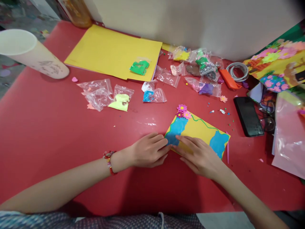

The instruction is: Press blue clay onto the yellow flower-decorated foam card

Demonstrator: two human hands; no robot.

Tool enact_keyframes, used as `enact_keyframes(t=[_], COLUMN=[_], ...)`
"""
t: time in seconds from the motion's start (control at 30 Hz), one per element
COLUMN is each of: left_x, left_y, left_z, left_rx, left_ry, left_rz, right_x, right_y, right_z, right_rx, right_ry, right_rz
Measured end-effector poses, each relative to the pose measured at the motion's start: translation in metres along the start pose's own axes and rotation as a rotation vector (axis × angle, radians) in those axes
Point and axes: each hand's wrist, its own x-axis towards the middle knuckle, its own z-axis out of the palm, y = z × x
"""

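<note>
A small yellow card (202,130) lies on the red table (59,133), with blue clay patches, a thin green clay line and pink and purple flowers (183,111) at its far corner. My left hand (149,151) rests on the table at the card's near-left corner, fingertips touching the blue clay patch (176,128). My right hand (199,156) lies flat over the card's near edge, its index finger pressing on the same blue patch. Neither hand grips anything.
Small plastic bags of coloured clay (121,101) are scattered across the middle and back. A large yellow sheet (111,51) lies behind them. A white paper cup (28,54) lies tipped at the left. A black phone (247,116), glasses and an orange comb (228,79) sit at the right.
</note>
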Motion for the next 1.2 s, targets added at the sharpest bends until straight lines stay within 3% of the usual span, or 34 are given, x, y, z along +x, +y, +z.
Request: enact_keyframes(t=[0.27, 0.93, 1.1, 1.2], left_x=[0.002, 0.004, 0.003, 0.004], left_y=[0.007, 0.006, 0.006, 0.007], left_z=[0.001, 0.002, 0.004, 0.006], left_rx=[-0.011, -0.032, -0.054, -0.018], left_ry=[-0.052, -0.005, 0.034, -0.004], left_rz=[-0.027, -0.019, -0.049, -0.06], right_x=[-0.003, 0.001, -0.002, -0.007], right_y=[-0.003, -0.01, -0.004, -0.001], right_z=[0.009, 0.011, 0.014, 0.016], right_rx=[-0.095, -0.324, -0.139, 0.013], right_ry=[-0.011, 0.09, 0.115, 0.101], right_rz=[0.021, 0.116, 0.181, 0.198])
